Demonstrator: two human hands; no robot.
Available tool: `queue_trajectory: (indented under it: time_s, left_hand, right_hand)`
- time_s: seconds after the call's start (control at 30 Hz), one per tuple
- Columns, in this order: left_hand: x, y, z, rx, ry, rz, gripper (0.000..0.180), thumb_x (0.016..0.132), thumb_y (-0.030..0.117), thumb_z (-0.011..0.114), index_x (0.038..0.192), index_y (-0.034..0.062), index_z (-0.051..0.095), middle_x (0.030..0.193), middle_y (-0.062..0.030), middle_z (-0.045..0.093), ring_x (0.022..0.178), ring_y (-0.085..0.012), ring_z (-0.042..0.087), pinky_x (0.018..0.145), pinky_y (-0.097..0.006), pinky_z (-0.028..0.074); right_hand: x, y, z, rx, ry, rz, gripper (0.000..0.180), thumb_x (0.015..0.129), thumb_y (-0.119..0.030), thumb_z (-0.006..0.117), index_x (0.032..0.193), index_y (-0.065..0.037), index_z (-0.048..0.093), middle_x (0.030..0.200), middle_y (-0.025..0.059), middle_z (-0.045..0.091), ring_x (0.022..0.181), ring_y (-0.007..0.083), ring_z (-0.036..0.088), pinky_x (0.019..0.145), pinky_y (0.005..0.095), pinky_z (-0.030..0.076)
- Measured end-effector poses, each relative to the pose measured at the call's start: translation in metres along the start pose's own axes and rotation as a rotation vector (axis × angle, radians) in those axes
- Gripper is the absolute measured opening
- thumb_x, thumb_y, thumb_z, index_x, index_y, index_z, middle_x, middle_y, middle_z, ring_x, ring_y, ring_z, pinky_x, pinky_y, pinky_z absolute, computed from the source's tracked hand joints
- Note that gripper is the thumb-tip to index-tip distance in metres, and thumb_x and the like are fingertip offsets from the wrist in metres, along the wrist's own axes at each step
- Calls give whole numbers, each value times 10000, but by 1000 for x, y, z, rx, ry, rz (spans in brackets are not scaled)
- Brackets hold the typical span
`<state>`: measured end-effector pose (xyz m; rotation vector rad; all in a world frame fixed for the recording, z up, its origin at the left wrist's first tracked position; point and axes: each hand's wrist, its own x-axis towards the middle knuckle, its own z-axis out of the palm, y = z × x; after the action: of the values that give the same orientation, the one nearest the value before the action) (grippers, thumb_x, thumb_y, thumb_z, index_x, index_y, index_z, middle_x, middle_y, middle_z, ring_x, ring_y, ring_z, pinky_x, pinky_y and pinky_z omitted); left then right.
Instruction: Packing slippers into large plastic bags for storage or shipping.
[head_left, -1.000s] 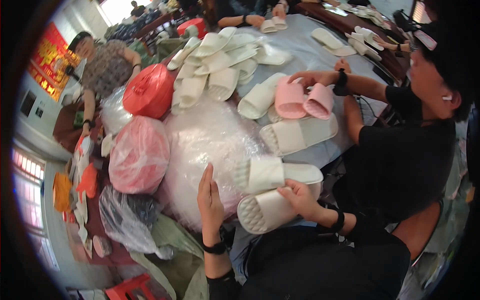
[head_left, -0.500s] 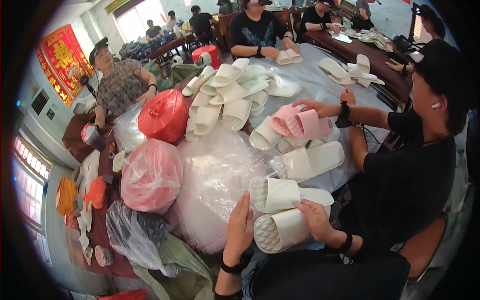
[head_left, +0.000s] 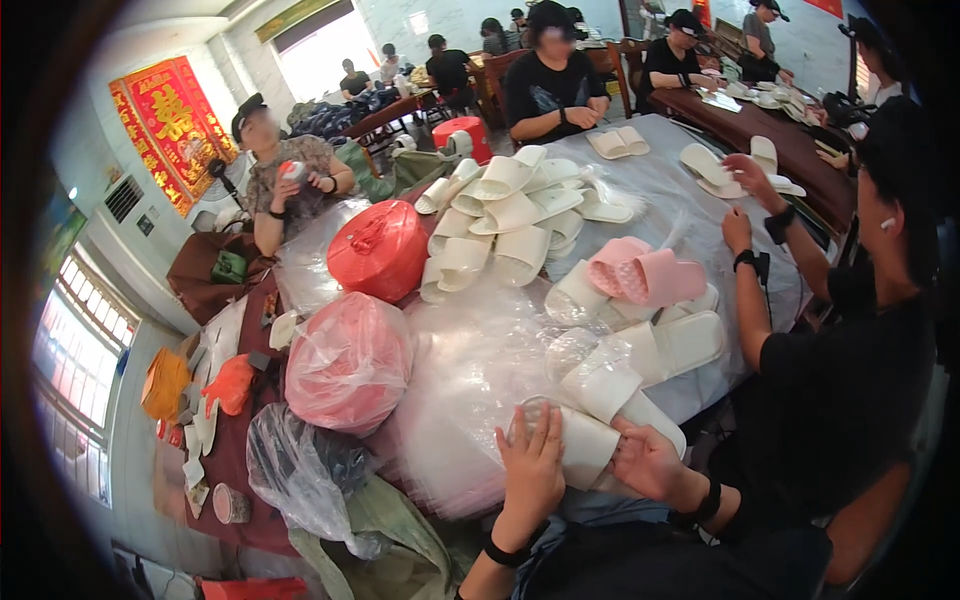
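Observation:
A cream slipper [head_left: 587, 448] lies across the near right edge of the table, between my two hands. My left hand [head_left: 535, 462] is pressed over its quilted insole end, fingers lying along it. At its other end, my right hand [head_left: 655, 462] grips the edge, thumb on top. Right behind it rests a second cream slipper [head_left: 607, 385], partly covered by the first. A large stack of clear plastic bags [head_left: 455, 370] spreads out to the left of my hands.
Pink slippers [head_left: 660, 276] lie on cream ones ahead. A slipper heap [head_left: 510, 210] stands mid-table, beside a red twine roll [head_left: 377, 250] and a bagged pink roll [head_left: 348, 362]. A co-worker [head_left: 840, 290] sits close on my right; another person [head_left: 290, 170] is at far left.
My left hand has come onto the near slipper, which has turned and shifted. The co-worker at right let go of the pink slippers and moved a hand toward the farther cream ones.

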<state>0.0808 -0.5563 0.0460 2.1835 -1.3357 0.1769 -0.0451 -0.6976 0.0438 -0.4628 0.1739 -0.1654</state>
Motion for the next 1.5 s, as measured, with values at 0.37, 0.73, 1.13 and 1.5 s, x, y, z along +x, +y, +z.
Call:
queue_trajectory:
  time_s: [0.37,0.73,1.13,1.5]
  left_hand:
    - [-9,22,-16,-135,-53,153,561,826,61,539,1375,129,442,1472,-46,357,1408,-342,186,1072,-624,-34]
    - [-11,15,-35,-310,-167,258,573,847,105,578,1393,144,412,1442,-74,395,1416,-326,166,1081,-617,-28]
    - [-20,-56,35,-1655,291,-679,402,866,40,620,1235,-10,468,1156,-90,597,1031,-178,578,898,-322,466]
    - [-40,-94,73,-1834,59,-811,408,900,140,596,1264,12,463,1194,-108,579,1071,-237,581,946,-396,456]
  right_hand:
    - [14,3,17,59,-76,7,475,968,-255,350,1408,-81,310,1394,84,426,1264,213,415,1042,372,327]
    - [34,-7,40,18,-99,-121,454,1004,-314,327,1382,-66,359,1376,125,449,1249,267,440,1065,411,324]
    - [63,31,25,288,-113,-24,419,967,-261,421,1320,-37,435,1344,129,486,1266,266,423,1088,434,283]
    - [142,55,-7,408,-184,-3,388,1002,-268,295,1315,-84,432,1347,81,474,1252,237,417,1068,413,286]
